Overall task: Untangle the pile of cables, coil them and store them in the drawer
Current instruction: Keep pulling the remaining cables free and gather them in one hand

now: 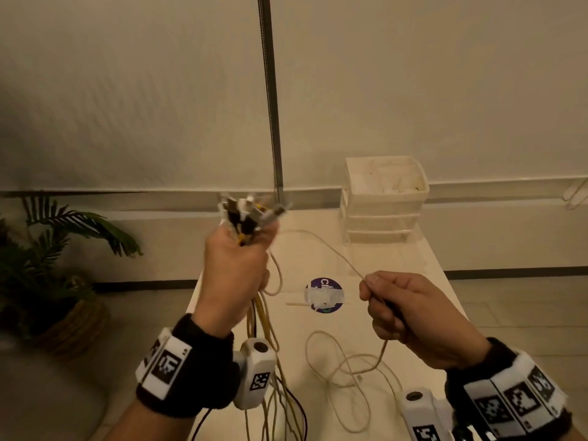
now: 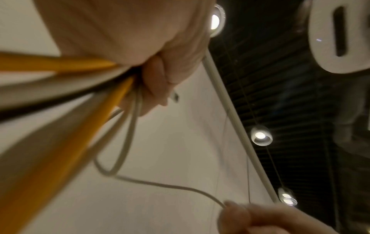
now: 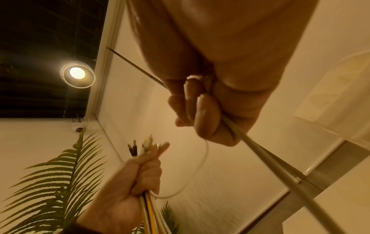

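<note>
- Left hand [image 1: 234,272] was fisted tight around a bundle of cables [image 1: 264,316], raised above the white table [image 1: 397,291]; connector ends [image 1: 251,211] stuck up out of the fist, yellow, white and black runs hung down below it past the wrist.
- Right hand [image 1: 404,310] was closed around 1 white cable [image 1: 321,246], thumb and forefinger pinching it; fingers curled round the cord in the right wrist view.
- Key relation: that white cable ran up and to the left from the right hand to the left fist, long axis roughly along the line between the 2 hands, slightly slack, with a small loop [image 1: 275,281] just below the left fist.
- Its tail dropped below the right hand into loose loops [image 1: 346,370] on the table, near the right wrist.
- Judgement: right hand is the working hand; pulling away from the left fist should draw this strand out of the bundle. Snag risk at the small loop.
- Drawer unit [image 1: 383,198] sat beyond the right hand, at the table's far end; drawers looked shut, nothing coiled yet.
</note>
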The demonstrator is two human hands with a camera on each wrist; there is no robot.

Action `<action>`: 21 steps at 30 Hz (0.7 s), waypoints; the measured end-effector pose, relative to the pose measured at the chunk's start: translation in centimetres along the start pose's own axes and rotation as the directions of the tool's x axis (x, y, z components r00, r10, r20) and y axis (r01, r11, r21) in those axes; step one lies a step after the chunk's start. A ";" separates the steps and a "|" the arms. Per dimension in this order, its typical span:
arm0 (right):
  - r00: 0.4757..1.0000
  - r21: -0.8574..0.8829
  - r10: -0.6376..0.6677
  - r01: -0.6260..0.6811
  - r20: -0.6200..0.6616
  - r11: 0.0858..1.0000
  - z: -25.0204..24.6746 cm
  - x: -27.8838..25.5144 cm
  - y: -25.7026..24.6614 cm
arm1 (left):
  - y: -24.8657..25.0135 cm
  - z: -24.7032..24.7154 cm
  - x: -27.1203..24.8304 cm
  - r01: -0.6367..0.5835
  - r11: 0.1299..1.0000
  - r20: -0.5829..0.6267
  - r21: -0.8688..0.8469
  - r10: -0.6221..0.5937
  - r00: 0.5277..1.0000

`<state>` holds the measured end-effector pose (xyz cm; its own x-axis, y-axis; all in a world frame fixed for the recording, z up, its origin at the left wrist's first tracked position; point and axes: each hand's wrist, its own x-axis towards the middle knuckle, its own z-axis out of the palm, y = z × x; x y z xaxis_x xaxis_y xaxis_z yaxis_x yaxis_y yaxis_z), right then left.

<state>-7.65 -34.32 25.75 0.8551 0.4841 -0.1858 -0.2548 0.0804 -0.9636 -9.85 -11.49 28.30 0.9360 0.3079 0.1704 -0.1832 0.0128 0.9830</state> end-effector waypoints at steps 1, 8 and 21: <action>1.000 -0.012 0.004 -0.004 0.001 1.000 0.3 0.3 0.0 | 0.2 0.8 -0.5 -0.043 0.997 0.094 0.058 0.038 0.995; 0.996 -0.044 0.009 -0.005 0.084 0.999 1.4 1.3 -1.4 | -0.5 4.1 -1.5 -0.167 0.907 0.371 0.386 0.012 0.928; 0.989 -0.008 -0.021 0.022 0.147 1.000 -0.7 1.2 -0.3 | -0.2 -0.4 2.5 -0.019 0.994 -0.188 0.108 0.039 0.981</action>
<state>-6.21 -34.40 25.65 0.7847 0.6048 -0.1358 -0.2326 0.0843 -0.9689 -7.55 -10.34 28.49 0.8553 0.4811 0.1925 -0.1669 -0.0961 0.9813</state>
